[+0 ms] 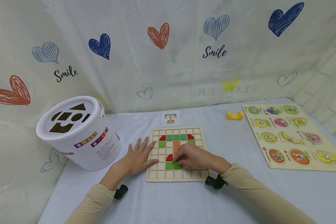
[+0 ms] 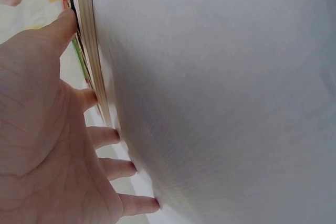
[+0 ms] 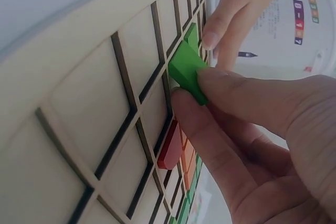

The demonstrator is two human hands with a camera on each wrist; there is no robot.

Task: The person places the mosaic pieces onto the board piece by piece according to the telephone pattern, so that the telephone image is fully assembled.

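A wooden grid board (image 1: pixel 159 175) lies on the table, with red, green and orange tiles set in a T-like pattern. My right hand (image 1: pixel 192 155) is over its lower middle. Between thumb and fingertips it pinches a green tile (image 3: pixel 186 69), which sits tilted over a grid cell beside another green tile (image 3: pixel 191 36). Close by is a red rounded tile (image 1: pixel 169 157). My left hand (image 1: pixel 138 158) lies with fingers spread at the board's left edge, thumb and index finger touching it. Behind the board stands a small pattern card (image 1: pixel 170 118) showing a similar T shape.
At the left stands a white bucket (image 1: pixel 109 152) with shaped holes in its lid. A yellow arched block (image 1: pixel 234 115) lies toward the back. On the right is a fruit puzzle board (image 1: pixel 294 149). A printed cloth (image 1: pixel 182 71) hangs behind the table.
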